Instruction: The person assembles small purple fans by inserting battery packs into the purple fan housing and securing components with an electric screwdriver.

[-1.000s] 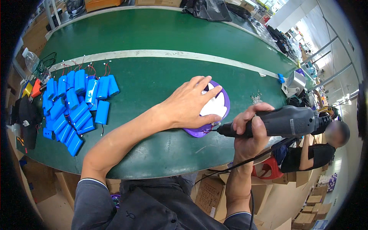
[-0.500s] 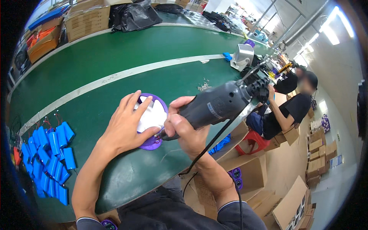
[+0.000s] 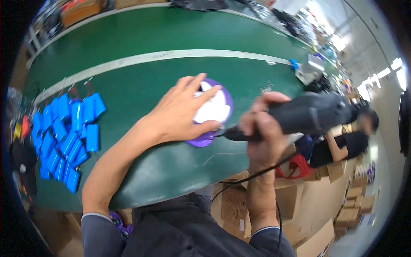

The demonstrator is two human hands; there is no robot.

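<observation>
We see the left hand (image 3: 177,110) laid palm down over a round purple-and-white piece (image 3: 216,109), its fingers (image 3: 208,94) spread apart with moderate gaps and reaching across the white face to the far purple rim, while the thumb lies along the near side; it steadies the piece by pressing on it rather than closing around it. Our right hand (image 3: 266,130) has its fingers curled firmly around the front of a dark power screwdriver (image 3: 306,113), with no slack in the grasp that we can make out, though motion blur softens the knuckles. A pale label shows on the screwdriver's body, too smeared for us to read, and the print on the brown carton (image 3: 233,207) below the surface (image 3: 141,85) is too small to make out. The piece rests on the green surface, just in front of us and slightly right of the middle, its longer axis running from upper right to lower left. The screwdriver's long axis lies nearly level, its bit pointing left and slightly down at the piece's near purple edge; whether the tip touches, we cannot tell. Well to the left, we have blue packs (image 3: 76,115) heaped together.
</observation>
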